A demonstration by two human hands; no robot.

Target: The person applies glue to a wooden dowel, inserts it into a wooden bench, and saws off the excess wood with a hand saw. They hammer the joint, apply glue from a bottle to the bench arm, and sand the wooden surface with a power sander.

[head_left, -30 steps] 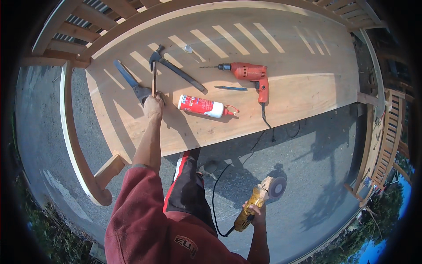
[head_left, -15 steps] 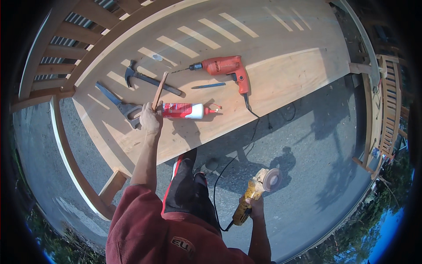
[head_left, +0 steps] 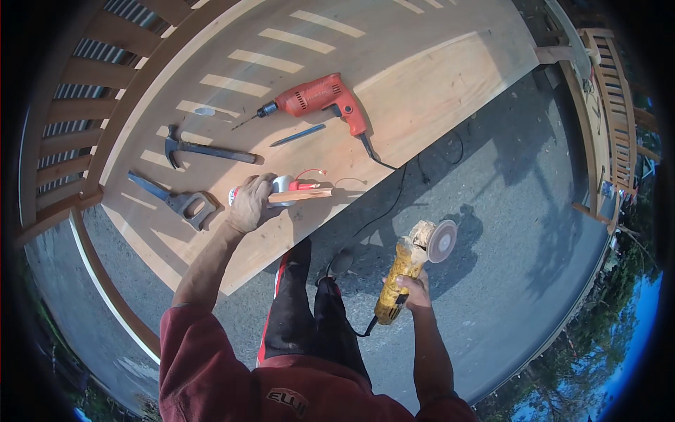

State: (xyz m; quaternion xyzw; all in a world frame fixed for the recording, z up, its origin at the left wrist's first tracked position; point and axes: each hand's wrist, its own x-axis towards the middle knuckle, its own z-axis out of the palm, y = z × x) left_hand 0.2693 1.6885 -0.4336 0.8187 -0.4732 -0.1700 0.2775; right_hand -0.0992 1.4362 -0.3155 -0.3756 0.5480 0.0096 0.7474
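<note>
Grinder (head_left: 394,281) is hanging over the grey ground (head_left: 506,246), beyond the near edge of the table (head_left: 436,88), with the fingers of the right hand (head_left: 416,288) wrapping its yellow body. Its round disc (head_left: 441,241) is pointing away from the person; whether it is spinning, I cannot tell.

Fingers of the left hand (head_left: 249,204) are grasping a wood strip (head_left: 302,195) above the table, while the same hand is covering part of a bottle (head_left: 283,186). I cannot tell whether they are gripping the bottle too. A saw (head_left: 169,198) is lying just beside that hand; a hammer (head_left: 211,150) and a red drill (head_left: 316,98) are resting farther back.

Only one hand is steadying the grinder, so a sudden start or a catching disc could be twisting it toward the legs (head_left: 290,309). Its cord (head_left: 368,326) is running close to them and could be snagging. Pinching strip and bottle together could be letting either slip, or squeezing out the contents. A tug on the drill's cord (head_left: 376,156), trailing past the edge, could be dragging the drill off.
</note>
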